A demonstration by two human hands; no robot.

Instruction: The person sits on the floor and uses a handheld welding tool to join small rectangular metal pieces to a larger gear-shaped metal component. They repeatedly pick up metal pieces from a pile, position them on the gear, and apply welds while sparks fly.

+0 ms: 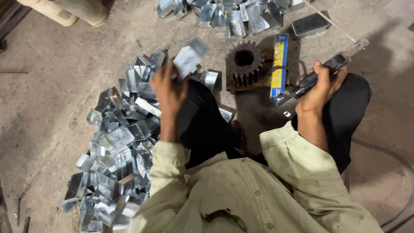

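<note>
Two grips: left hand [169, 88] clutches a bent metal piece [189, 58], right hand [320, 88] a dark-handled tool [327, 69]

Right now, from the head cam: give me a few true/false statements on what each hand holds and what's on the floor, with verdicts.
1. The left hand holds up a bent piece of shiny sheet metal. True.
2. The right hand is empty. False: it grips a dark-handled tool with a flat metal end.
3. A toothed gear lies on the floor between the hands. True.
4. The big pile of metal pieces lies on the person's right. False: it lies on the left, beside the left arm.
5. A blue and yellow box lies next to the gear. True.
6. The gear rests on top of the big pile. False: it sits apart from it, on a flat piece on the floor.
</note>
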